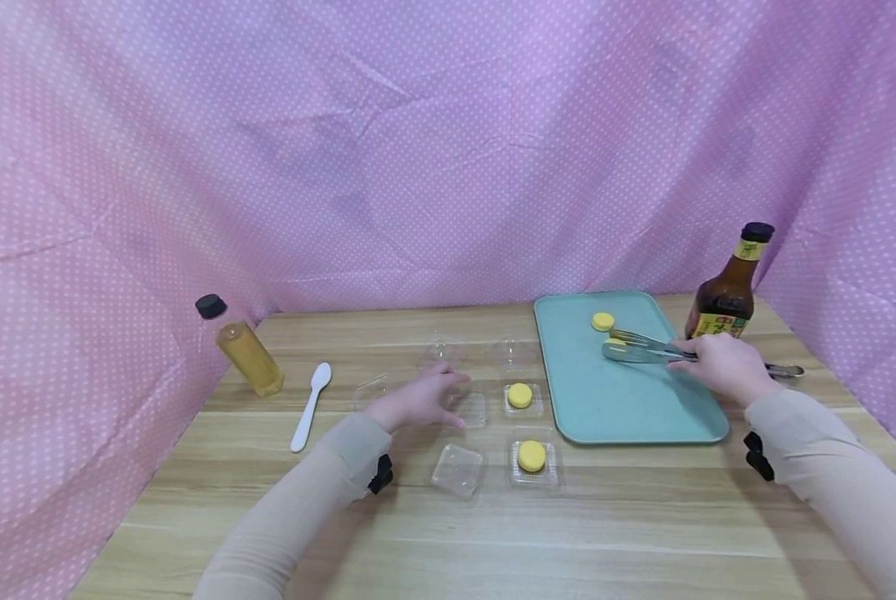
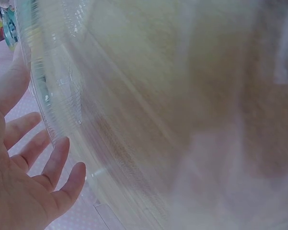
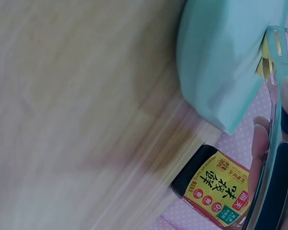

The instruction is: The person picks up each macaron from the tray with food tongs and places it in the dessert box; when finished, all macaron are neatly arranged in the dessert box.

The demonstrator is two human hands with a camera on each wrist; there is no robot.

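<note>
My right hand (image 1: pixel 725 367) grips metal food tongs (image 1: pixel 635 355) with dark handles. Their slotted tips lie on either side of a yellow macaron (image 1: pixel 613 342) on the pale green tray (image 1: pixel 628 408); whether they squeeze it, I cannot tell. Another yellow macaron (image 1: pixel 603 322) lies just behind. My left hand (image 1: pixel 421 398) reaches over clear plastic boxes, fingers spread and slightly bent, beside a clear box (image 1: pixel 470 410). In the left wrist view clear plastic (image 2: pixel 76 86) fills much of the picture, near the fingers. Two boxes hold a yellow macaron (image 1: pixel 519 395) and a yellow macaron (image 1: pixel 531 456).
A brown sauce bottle (image 1: pixel 723 300) stands behind my right hand, at the tray's right. At left are a bottle of yellow liquid (image 1: pixel 249 358) and a white spoon (image 1: pixel 311 408). Another clear box (image 1: pixel 458 469) sits in front of my left hand. Pink dotted cloth (image 1: pixel 448 167) surrounds the table.
</note>
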